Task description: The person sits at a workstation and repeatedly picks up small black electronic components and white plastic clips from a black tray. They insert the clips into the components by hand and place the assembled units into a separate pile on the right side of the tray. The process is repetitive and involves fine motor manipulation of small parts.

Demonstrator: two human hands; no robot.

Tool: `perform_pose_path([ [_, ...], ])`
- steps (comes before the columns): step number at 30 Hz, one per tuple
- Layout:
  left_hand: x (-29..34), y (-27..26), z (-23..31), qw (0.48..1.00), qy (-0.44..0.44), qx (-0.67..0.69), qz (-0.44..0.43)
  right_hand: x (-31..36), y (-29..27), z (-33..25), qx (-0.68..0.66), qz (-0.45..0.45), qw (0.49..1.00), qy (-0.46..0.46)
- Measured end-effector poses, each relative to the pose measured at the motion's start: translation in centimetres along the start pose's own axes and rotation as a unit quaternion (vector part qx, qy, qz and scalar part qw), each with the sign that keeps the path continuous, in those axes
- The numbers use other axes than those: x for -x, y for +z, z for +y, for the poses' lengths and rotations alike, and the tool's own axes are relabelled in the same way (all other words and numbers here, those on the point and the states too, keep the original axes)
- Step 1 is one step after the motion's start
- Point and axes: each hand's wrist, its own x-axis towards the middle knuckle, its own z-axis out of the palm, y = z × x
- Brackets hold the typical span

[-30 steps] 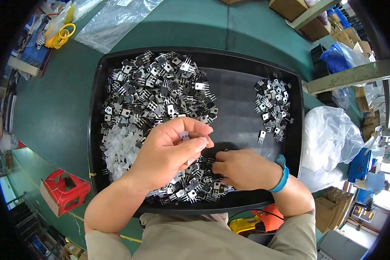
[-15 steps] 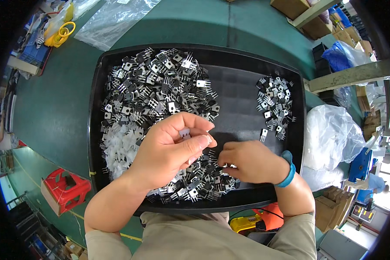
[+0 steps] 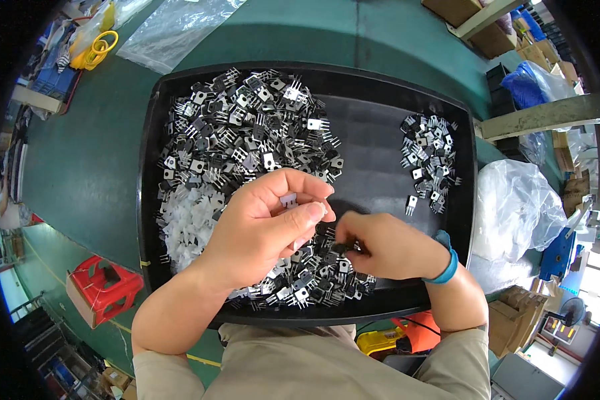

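Observation:
My left hand is closed over the middle of a black tray, its thumb and fingertips pressed together. Inside its curled fingers shows a small white plastic piece with notches. Just to the right, my right hand pinches a black three-legged transistor, partly hidden by its fingers. Beneath both hands lies a near heap of transistors, with metal tabs and thin legs. A larger transistor heap fills the tray's far left, and a pile of white plastic pieces sits left of my left hand.
A smaller group of transistors lies along the tray's right side, with a single transistor at its near end. The tray rests on a green table. Clear plastic bags stand to the right; a red stool is at lower left.
My right hand has lifted slightly off the near heap and now shows a black transistor between thumb and fingers. My left hand stays closed in nearly the same place.

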Motion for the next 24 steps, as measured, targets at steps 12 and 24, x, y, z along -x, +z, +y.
perform_pose_path([
  [12,-0.1,0.2,0.0,1.0,-0.008,0.01,-0.003,-0.2,-0.6,0.3,-0.2,-0.012,0.98,-0.014],
  [24,0.0,0.1,0.0,1.0,-0.015,0.006,-0.011,0.1,-0.7,0.1,-0.238,0.053,0.967,-0.077],
])
